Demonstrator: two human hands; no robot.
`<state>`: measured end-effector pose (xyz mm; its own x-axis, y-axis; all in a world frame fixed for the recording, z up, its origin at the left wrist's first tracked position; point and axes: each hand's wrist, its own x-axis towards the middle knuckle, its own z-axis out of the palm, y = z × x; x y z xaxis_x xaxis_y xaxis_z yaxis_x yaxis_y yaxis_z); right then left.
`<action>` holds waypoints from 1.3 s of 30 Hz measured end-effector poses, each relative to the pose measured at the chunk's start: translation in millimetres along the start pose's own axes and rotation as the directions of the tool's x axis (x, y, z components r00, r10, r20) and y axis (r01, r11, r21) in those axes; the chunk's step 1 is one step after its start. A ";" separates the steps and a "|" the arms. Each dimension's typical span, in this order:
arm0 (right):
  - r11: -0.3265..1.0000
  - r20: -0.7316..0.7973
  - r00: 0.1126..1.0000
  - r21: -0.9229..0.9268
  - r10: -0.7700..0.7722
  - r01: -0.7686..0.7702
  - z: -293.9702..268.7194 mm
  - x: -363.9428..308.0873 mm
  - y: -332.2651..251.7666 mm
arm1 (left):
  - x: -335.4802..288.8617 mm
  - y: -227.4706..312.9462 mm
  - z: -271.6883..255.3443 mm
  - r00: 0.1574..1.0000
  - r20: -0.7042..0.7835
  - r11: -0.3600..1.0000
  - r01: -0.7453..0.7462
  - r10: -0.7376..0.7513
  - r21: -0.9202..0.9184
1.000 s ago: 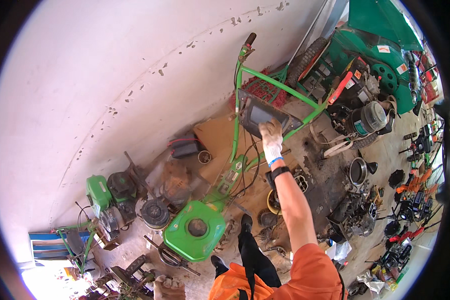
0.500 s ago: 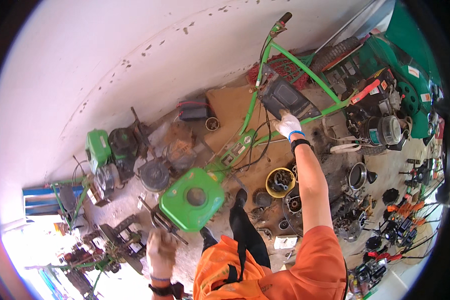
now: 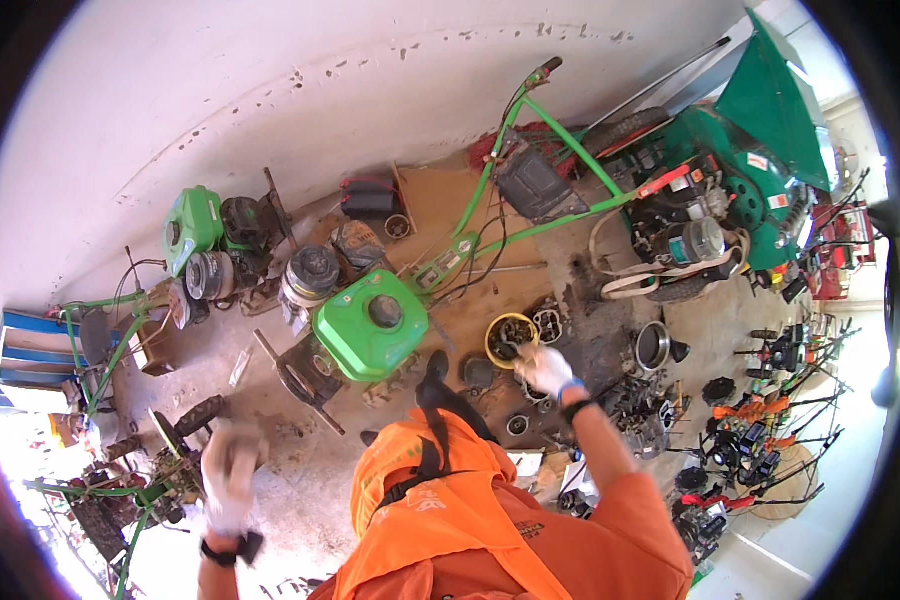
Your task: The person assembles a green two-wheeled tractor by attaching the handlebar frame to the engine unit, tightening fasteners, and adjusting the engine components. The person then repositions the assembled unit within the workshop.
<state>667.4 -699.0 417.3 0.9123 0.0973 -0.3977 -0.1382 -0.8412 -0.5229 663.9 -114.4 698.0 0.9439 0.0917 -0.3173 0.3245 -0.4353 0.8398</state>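
Observation:
My right hand (image 3: pixel 547 372), in a white glove with a blue cuff, is at the lower right edge of a yellow bucket (image 3: pixel 497 356) that holds dark metal parts. Its fingers are partly smeared, and I cannot tell whether they touch anything. Off to the left, my gloved left hand (image 3: pixel 232 475) is blurred by motion above the floor. Between the hands and ahead stands a machine with a green tank (image 3: pixel 345 335) and a long green tubular handlebar frame (image 3: pixel 576 138). A black panel (image 3: pixel 538 180) sits within that frame.
A second green engine machine (image 3: pixel 192 228) stands by the wall at left. Right lies a larger dark green machine (image 3: pixel 735 160). A metal ring-shaped pan (image 3: pixel 653 346) and scattered engine parts cover the floor; several trimmer-like tools (image 3: pixel 760 440) line the far right. A black battery-like box (image 3: pixel 370 198) sits near the wall.
My right hand has left the black panel on the handlebar frame and come down to the yellow bucket. My left hand has swung further left. The view has shifted.

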 end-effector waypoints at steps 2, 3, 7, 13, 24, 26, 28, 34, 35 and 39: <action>0.893 -0.087 0.922 0.298 0.377 -0.337 40.0 -73.6 -12.5 | -57.2 -24.8 13.9 0.913 -0.356 0.867 -0.008 -0.197 -0.498; 0.946 -0.173 0.940 0.196 0.293 -0.259 59.7 -101.1 -23.2 | -80.7 -30.2 23.3 0.783 -0.477 0.587 -0.180 -0.400 -0.789; 0.690 0.104 0.855 0.545 0.507 -0.476 110.0 -108.7 -74.5 | -64.5 -27.1 13.0 0.729 -0.483 0.094 -0.505 -0.485 -0.858; 0.936 -0.180 0.920 -0.125 -0.349 0.330 81.3 22.7 -192.4 | -61.2 37.7 -23.7 0.646 -0.446 -0.154 -0.457 0.620 -0.876; 0.827 -0.235 0.969 0.558 0.077 0.070 156.8 -97.2 -188.3 | -210.7 -134.2 -58.9 0.962 -0.259 0.041 -0.256 -0.091 -0.966; 0.868 -0.245 0.963 0.496 0.110 0.027 186.5 -126.4 -180.2 | -235.9 -163.9 -60.8 0.869 -0.103 -0.165 -0.206 -0.484 -0.965; 0.910 -0.214 0.962 0.409 0.170 -0.070 210.9 -142.1 -188.9 | -250.2 -182.6 -65.0 0.810 -0.159 -0.192 -0.316 -0.564 -0.929; 0.953 -0.050 0.998 0.299 -0.035 0.048 216.9 -112.9 -253.9 | -242.5 -200.8 -91.1 0.887 -0.447 -0.614 -0.417 -0.115 -0.670; 0.912 -0.034 0.999 0.407 -0.041 0.051 218.7 -103.8 -268.1 | -230.2 -206.0 -95.2 0.850 -0.527 -0.627 -0.407 0.007 -0.664; 0.934 0.028 0.941 0.136 -0.336 0.330 228.8 -73.4 -331.0 | -155.1 -258.1 -95.1 0.815 -0.475 -0.183 -0.550 -0.332 -0.815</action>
<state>558.0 -306.0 447.0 0.8946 0.3893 -0.2195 0.1192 -0.6811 -0.7224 439.5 68.8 572.4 0.6906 0.6449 -0.3275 -0.5287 0.7591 0.3799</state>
